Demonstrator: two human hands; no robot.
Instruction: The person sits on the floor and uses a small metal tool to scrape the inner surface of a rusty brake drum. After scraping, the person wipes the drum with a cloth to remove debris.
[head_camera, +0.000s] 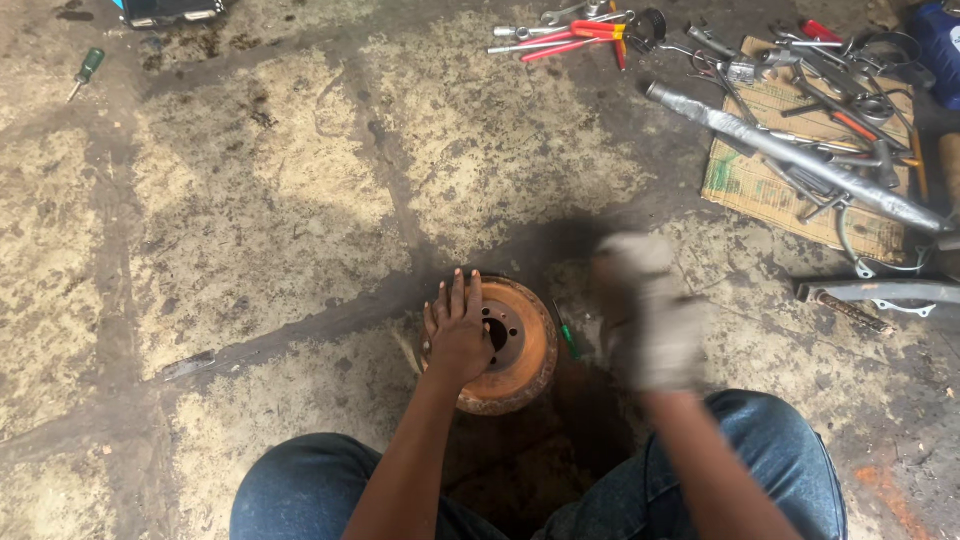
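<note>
Stained, cracked concrete floor (250, 200), seemingly sunlit.

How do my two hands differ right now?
The left hand is bare and sharp, lying flat with fingers spread on the rusty brake drum. The right hand is wrapped in a whitish cloth or glove, blurred, raised beside the drum, not touching it. Both reach forward over the stained concrete floor.

A round, rust-orange brake drum (515, 345) lies flat on the stained concrete floor, near the middle of the scene just beyond the knees. Its face points up, showing a dark centre hole ringed by small bolt holes, with a crusty, corroded rim.
</note>
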